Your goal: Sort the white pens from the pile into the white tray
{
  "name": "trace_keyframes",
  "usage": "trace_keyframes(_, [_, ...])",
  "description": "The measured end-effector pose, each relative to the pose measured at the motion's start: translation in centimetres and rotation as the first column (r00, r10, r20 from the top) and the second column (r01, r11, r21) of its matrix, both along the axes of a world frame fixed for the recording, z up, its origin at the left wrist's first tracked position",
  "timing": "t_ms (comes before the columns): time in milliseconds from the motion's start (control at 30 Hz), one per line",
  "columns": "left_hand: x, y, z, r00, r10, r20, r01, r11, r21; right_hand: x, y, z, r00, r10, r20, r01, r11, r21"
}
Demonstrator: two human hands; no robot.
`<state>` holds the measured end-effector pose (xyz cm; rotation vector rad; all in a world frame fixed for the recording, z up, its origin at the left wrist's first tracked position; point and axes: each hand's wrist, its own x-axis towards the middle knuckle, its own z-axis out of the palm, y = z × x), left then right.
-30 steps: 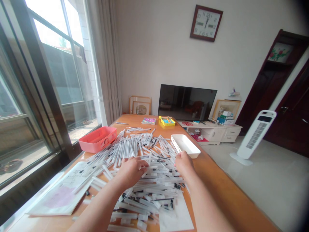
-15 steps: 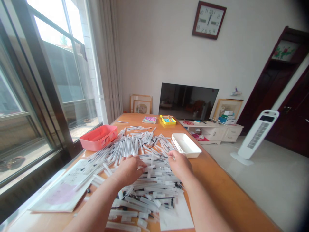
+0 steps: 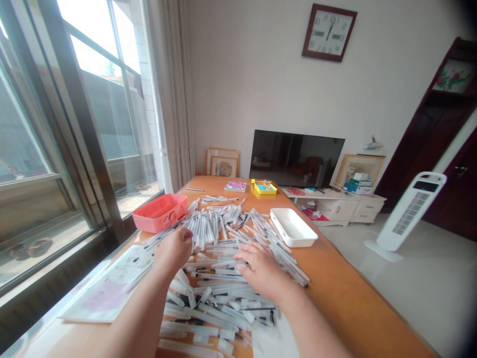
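Note:
A wide spread of translucent white pen barrels and caps [image 3: 212, 286] with black parts covers the middle of the wooden table. My left hand [image 3: 174, 248] is at the left side of the spread, its fingers curled in; whatever they may hold is hidden. Over the middle of the pile is my right hand [image 3: 261, 271], palm down with fingers apart, its fingertips at the pen parts. More clear pens [image 3: 206, 223] lie beyond both hands, many pointing away from me.
A red plastic box [image 3: 160, 214] stands at the left edge of the table, a white tray [image 3: 294, 227] at the right. Printed paper [image 3: 100, 298] lies by my left forearm. Farther back are a colourful booklet [image 3: 235, 186], a yellow box [image 3: 265, 188] and a single pen [image 3: 195, 189].
My left hand has moved left and its fingers have curled in. My right hand has shifted left over the pile, uncovering pens near the white tray. The view has turned slightly left.

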<state>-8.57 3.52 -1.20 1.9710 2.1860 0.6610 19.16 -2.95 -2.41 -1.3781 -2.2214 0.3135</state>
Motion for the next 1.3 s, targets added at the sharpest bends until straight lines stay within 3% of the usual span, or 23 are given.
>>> trace_keyframes(200, [1.2,-0.4,-0.5,0.994,0.068,-0.081,-0.067,0.998,0.016,1.0,0.9,-0.1,0.996,-0.093,-0.013,0.094,0.995,0.037])
trace_keyframes(400, [0.5,-0.4,-1.0,0.976,0.125,-0.176,-0.116,0.991,0.06,1.6,1.2,-0.2,0.984,-0.18,0.003,0.179,0.982,0.052])
trace_keyframes(600, [0.6,-0.4,-1.2,0.964,0.127,-0.232,-0.122,0.992,0.038,1.2,0.6,0.2,0.992,-0.129,0.001,0.129,0.991,0.041])
trace_keyframes(767, [0.5,-0.2,-1.5,0.978,0.079,-0.195,-0.074,0.997,0.031,0.4,0.2,0.4,0.998,-0.036,-0.05,0.037,0.999,0.023])
trace_keyframes(1167, [0.4,0.1,-1.3,0.981,0.171,-0.088,-0.163,0.982,0.093,0.5,0.7,0.2,0.984,-0.058,-0.166,0.077,0.991,0.11])
trace_keyframes(1233, [0.8,0.2,-0.9,0.991,0.131,-0.025,-0.126,0.982,0.143,0.6,0.9,0.2,0.975,-0.073,-0.212,0.099,0.988,0.117])
trace_keyframes(1300, [1.5,0.1,-0.5,0.991,-0.002,0.131,-0.019,0.986,0.166,0.7,1.1,0.2,0.947,-0.111,-0.302,0.147,0.984,0.101])
